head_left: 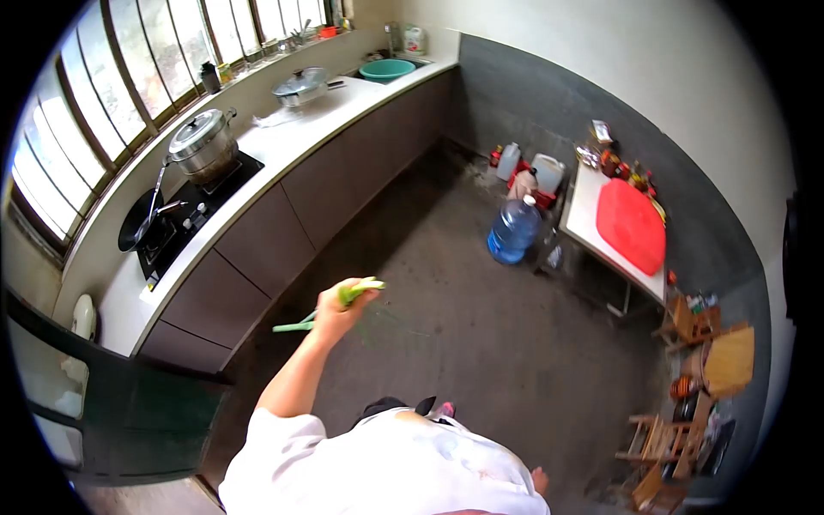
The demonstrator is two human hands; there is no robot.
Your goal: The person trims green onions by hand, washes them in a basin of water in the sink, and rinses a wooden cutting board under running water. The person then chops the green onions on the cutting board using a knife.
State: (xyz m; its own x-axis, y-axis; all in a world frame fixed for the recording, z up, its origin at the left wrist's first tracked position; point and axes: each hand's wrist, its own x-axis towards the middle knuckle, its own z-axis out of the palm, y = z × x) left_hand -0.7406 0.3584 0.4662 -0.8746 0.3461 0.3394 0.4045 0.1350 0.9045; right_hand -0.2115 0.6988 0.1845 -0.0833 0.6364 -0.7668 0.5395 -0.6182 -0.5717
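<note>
My left hand is held out in front of me over the floor, its fingers wrapped round some green onions. Their pale, thick ends stick out past my fingers on the right, and green leaf ends show on the left by my wrist. Low at my right side, only a small part of my right hand shows beside my white shirt. Its fingers are mostly hidden, so I cannot make out whether it holds anything.
Along the left runs a counter with a gas stove, steamer pot, wok, lidded pan and green basin. On the right are a water jug, a table with a red board, and wooden stools.
</note>
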